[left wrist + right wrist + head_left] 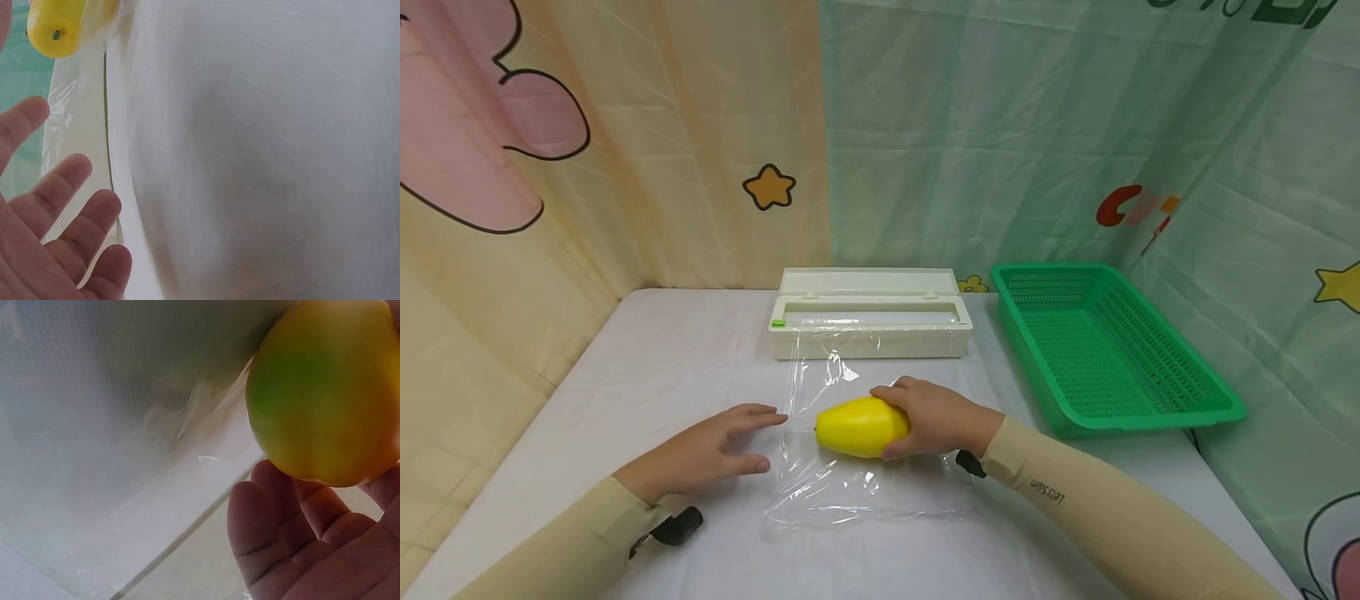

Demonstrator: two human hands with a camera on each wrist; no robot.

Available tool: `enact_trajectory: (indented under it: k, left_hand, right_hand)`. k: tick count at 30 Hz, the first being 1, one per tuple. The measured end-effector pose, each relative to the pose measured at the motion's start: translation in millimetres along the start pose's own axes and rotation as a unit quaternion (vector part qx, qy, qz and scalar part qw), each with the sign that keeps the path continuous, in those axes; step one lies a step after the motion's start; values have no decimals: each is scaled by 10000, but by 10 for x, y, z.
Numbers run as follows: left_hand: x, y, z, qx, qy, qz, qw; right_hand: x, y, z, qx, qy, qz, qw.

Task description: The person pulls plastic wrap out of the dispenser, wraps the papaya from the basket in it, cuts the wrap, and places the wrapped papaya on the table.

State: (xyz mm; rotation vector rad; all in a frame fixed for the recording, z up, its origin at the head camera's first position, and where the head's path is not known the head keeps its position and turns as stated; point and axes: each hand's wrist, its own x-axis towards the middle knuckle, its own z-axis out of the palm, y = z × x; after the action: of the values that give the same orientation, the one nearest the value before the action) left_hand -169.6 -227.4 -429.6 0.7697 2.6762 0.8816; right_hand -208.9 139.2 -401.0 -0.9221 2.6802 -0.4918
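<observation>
Gripping the yellow papaya-shaped fruit [856, 427] by 1 end with the right hand [942, 415], over clear film [853, 487] from the white dispenser [871, 342]. Holding the left hand [707, 446] spread near the film's left edge, pinching nothing. Probably positioning for wrapping; next, likely calling for a pinch there.
</observation>
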Motion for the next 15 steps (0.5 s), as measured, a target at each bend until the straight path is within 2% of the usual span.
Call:
enact_trajectory:
  k: [6, 15]
  left_hand:
    - [10, 26, 32, 75, -41, -31, 10000]
    - [34, 199, 52, 549, -89, 305, 9980]
  right_hand:
    - [-3, 3, 1, -11, -41, -6, 10000]
    - [-15, 1, -3, 119, -21, 102, 9999]
